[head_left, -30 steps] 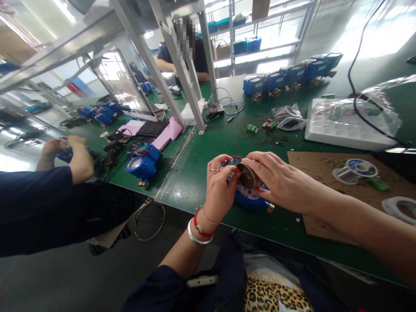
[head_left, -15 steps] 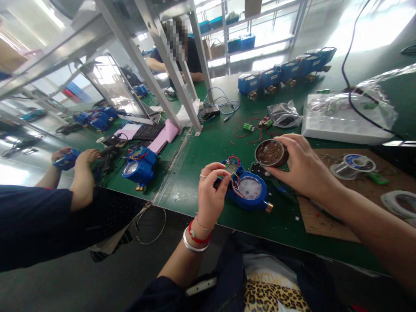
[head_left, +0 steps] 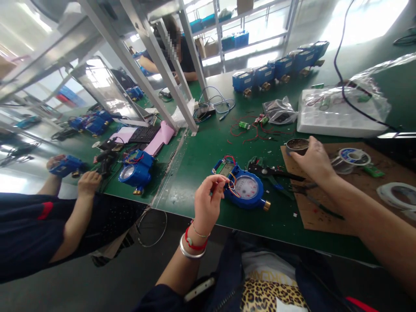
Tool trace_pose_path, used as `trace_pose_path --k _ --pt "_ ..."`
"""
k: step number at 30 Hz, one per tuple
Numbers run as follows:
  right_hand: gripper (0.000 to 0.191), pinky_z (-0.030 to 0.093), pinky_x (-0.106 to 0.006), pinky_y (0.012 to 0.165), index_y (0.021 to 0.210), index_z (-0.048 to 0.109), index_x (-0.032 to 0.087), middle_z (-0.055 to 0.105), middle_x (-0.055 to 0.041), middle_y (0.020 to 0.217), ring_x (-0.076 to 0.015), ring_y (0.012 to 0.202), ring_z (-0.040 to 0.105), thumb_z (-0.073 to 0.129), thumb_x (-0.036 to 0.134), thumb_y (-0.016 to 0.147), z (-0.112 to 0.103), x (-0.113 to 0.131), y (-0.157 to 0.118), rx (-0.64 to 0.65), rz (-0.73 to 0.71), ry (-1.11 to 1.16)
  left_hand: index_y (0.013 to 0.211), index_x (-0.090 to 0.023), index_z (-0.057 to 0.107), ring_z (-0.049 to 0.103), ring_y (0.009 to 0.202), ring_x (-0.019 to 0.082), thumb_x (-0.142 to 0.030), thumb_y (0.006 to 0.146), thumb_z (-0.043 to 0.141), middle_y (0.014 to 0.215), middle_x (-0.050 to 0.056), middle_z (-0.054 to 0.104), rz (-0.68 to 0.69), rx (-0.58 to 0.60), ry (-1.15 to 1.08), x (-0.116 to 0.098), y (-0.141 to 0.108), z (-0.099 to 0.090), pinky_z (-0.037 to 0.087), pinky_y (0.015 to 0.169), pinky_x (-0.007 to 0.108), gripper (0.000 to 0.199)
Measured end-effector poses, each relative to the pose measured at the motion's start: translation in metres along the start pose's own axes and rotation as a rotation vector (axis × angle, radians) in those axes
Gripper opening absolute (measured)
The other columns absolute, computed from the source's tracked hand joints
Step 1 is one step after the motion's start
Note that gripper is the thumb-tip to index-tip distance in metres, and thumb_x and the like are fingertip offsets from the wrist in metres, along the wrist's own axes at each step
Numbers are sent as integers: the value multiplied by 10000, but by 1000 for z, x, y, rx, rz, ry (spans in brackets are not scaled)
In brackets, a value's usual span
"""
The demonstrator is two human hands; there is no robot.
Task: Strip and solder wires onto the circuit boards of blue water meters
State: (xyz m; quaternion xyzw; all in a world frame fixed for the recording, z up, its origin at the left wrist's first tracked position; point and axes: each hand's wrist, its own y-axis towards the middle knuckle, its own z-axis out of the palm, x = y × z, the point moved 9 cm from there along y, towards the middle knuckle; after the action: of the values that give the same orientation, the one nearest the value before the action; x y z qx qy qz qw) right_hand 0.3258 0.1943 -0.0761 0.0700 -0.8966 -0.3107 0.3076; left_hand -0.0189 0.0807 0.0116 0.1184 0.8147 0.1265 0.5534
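Pinching thin wires [head_left: 232, 186] between nearly closed fingertips, the left hand [head_left: 207, 203] is near the frame's centre, beside the blue meter [head_left: 244, 202], probably to lift them off its dial [head_left: 247, 187]. Right of centre, the half-open right hand [head_left: 317, 161] curls round the tin [head_left: 289, 150], mouth upward, presumably so nothing spills, though whether it touches the cardboard [head_left: 320, 220] cannot be told. Pliers [head_left: 276, 174] lie just right of the meter, partly over the cardboard, seemingly for easy reach
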Motion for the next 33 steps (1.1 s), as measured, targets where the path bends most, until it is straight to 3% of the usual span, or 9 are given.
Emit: trace_pose_path --k 3,6,9,11,15,20,24,30,33 --pt "737 261 -586 1098 1425 341 112 358 -272 1451 -406 1350 327 613 472 842 -22 40 -6 -53 85 -35 963 -190 569 541 609 87 -293 973 488 1011 53 673 -20 42 -80 1 1 4 465 625 238 131" --pt "592 499 -490 972 1429 373 216 492 -155 1379 -294 1179 563 568 389 897 -24 118 -31 158 108 160 953 -184 567 589 649 98 -296 970 493 965 53 679 -27 86 -129 3 3 9 488 657 245 135" --pt "582 397 -512 1103 1464 321 212 406 -135 1477 -279 1364 399 517 353 935 -25 198 -72 244 11 215 959 -183 565 624 695 102 -281 975 485 949 44 679 -7 101 -121 3 4 11 502 684 243 127" --pt "652 339 -515 1145 1518 189 202 277 -153 1549 -269 1438 274 485 333 952 -15 224 -96 266 16 230 965 -185 564 629 701 97 -268 979 479 951 37 678 4 95 -89 2 5 11 506 691 238 119" --pt "617 272 -499 1183 1537 103 228 154 -128 1592 -228 1480 150 370 251 981 4 222 -108 241 82 328 963 -189 567 638 715 103 -254 977 483 950 31 677 9 89 -45 2 4 12 512 686 234 107" --pt "524 236 -402 1209 1477 328 172 347 -109 1515 -155 1432 279 288 203 955 24 182 -70 247 182 527 970 -194 570 658 789 128 -252 968 497 1003 43 664 21 74 -38 0 2 21 535 724 252 93" --pt "500 261 -387 1197 1394 469 191 464 -72 1449 -151 1378 375 306 215 922 40 163 -39 306 165 602 942 -193 566 660 842 140 -239 961 505 1088 55 624 57 86 15 -6 7 30 537 802 284 80" --pt "477 253 -425 1194 1371 489 196 476 -82 1433 -175 1364 390 312 245 930 43 164 -37 287 122 616 900 -191 572 635 873 147 -215 967 486 1003 46 610 212 108 174 -24 15 29 516 808 286 111" --pt "467 265 -434 1190 1372 481 196 476 -87 1432 -181 1362 394 307 251 942 39 166 -41 259 89 563 917 -196 571 633 845 143 -215 973 478 913 28 628 173 81 171 -22 15 26 497 827 292 110"
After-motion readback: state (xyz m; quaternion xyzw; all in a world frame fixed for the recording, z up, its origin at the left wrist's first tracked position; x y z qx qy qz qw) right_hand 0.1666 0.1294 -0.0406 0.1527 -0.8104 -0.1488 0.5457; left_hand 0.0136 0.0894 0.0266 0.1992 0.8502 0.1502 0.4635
